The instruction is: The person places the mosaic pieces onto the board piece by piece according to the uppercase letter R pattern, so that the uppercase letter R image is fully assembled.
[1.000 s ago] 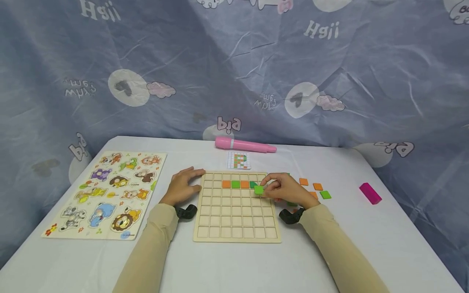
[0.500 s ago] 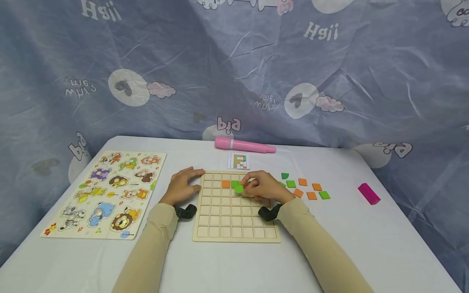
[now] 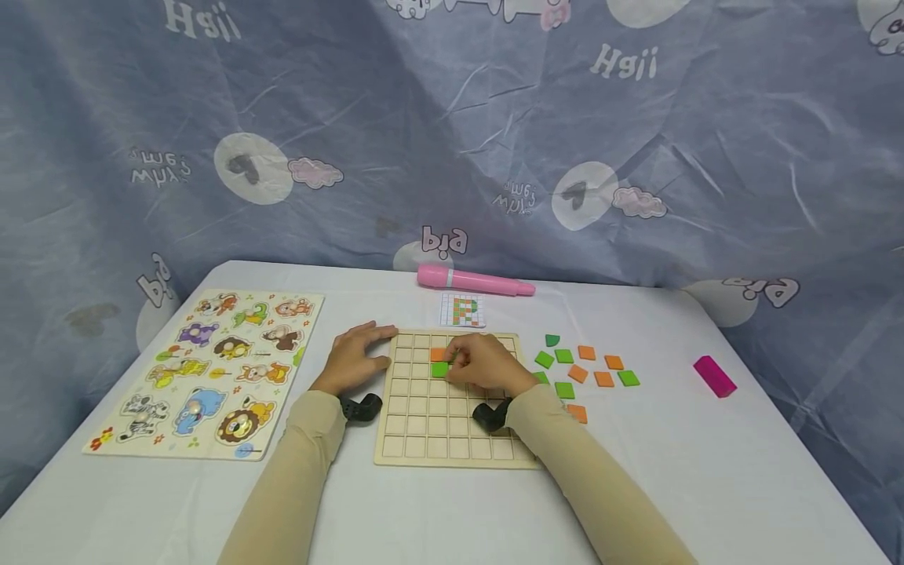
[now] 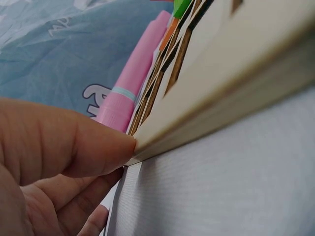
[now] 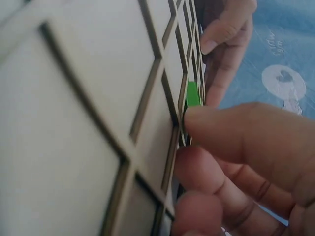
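Note:
My left hand (image 3: 349, 361) rests at the far left corner of the wooden grid board (image 3: 427, 428), fingers extended. In the left wrist view its thumb (image 4: 74, 142) touches the board's edge. My right hand (image 3: 487, 365) is over the board's upper part, pinching a green square tile (image 3: 439, 369) at the second-row cells, just below an orange tile (image 3: 439, 355). Seen from the right wrist, the green tile (image 5: 193, 94) shows past the thumb tip, partly hidden. The other top-row tiles are covered by my right hand.
Several loose green and orange tiles (image 3: 577, 373) lie right of the board. Behind it are a small pattern card (image 3: 463, 311) and a pink marker-shaped object (image 3: 480, 282). An animal puzzle board (image 3: 212, 369) lies left; a magenta block (image 3: 715, 377) lies far right.
My right hand has carried the green tile leftward across the board, from the right-hand end of the tile row to just below the orange tile. My left hand has stayed at the corner.

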Motion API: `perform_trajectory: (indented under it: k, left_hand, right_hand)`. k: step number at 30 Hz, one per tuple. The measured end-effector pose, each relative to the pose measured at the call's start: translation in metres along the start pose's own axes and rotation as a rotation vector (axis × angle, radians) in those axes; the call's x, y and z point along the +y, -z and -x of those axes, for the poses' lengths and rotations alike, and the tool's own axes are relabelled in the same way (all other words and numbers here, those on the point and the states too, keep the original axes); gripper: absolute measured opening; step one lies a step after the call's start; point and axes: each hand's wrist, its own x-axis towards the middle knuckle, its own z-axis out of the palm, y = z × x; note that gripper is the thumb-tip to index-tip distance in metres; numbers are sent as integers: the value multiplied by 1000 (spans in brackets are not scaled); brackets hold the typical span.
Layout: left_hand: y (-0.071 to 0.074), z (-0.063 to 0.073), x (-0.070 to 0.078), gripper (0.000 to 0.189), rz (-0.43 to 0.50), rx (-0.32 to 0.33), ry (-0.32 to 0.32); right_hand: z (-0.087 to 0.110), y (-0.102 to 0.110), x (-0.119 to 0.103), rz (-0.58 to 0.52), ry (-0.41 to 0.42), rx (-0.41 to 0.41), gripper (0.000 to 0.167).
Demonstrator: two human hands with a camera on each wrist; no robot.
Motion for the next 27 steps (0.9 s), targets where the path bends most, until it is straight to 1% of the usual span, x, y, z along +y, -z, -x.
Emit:
perform_trajectory:
  k: [7, 9, 14, 17, 20, 23, 27]
  left_hand:
    - [1, -1, 3, 58, 3, -1, -5]
    - [1, -1, 3, 58, 4, 1, -5]
    - [0, -1, 3, 58, 2, 0, -8]
    - [-1, -2, 1, 58, 4, 0, -6]
    - [-1, -1, 1, 57, 10, 1, -6]
    - [-1, -1, 0, 57, 13, 1, -9]
    - [0, 0, -1, 57, 3, 0, -12]
  right_hand:
    - [-2, -2, -5, 63, 12, 19, 16]
    - [-2, -2, -4, 66, 18, 20, 16]
    - [0, -2, -2, 47, 6, 14, 17]
    - [3, 0, 0, 14, 18, 1, 19]
    - [9, 5, 4, -46, 36, -17, 20]
    - [18, 13, 11, -128, 49, -33, 22]
    - [34, 24, 22, -251, 16, -43, 31]
